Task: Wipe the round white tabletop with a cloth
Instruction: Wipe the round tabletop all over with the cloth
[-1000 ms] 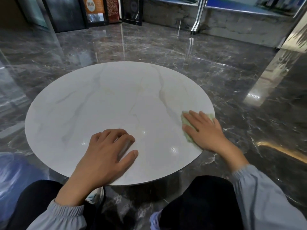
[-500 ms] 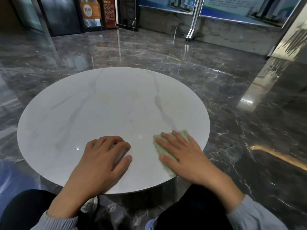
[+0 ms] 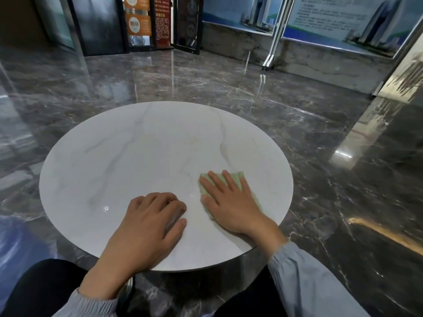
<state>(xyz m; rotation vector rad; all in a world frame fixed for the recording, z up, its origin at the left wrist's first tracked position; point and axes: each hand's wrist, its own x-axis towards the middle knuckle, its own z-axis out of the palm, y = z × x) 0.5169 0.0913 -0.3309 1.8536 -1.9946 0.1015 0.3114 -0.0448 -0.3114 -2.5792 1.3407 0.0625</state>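
Currently, left to right: my left sleeve [image 3: 88,304], grey-blue with a gathered cuff, enters from the lower edge above a dark trouser leg [image 3: 34,289]. My left hand [image 3: 146,227] rests on the near part of the round white tabletop [image 3: 137,161]. Its fingers are curled under at the knuckles and hold nothing; the thumb lies out along the surface, pointing right.

The tabletop is white with faint grey veining and a thin dark edge. It stands on a polished dark marble floor [image 3: 320,133].

Just right of the left hand, not touching it, my right hand [image 3: 231,207] lies flat, palm down, on a pale green cloth [image 3: 238,179]. The fingers are straight and slightly spread and press the cloth against the tabletop; none of them curl round it. The cloth sits on the near right part of the tabletop, inside the rim. It shows beyond the fingertips and along both sides of the hand; the rest is covered by the palm. My right sleeve [image 3: 309,282] runs off toward the lower right.

At the far side, an orange poster [image 3: 137,19] hangs on the left and a panel picturing tall buildings [image 3: 343,21] stands on the right.
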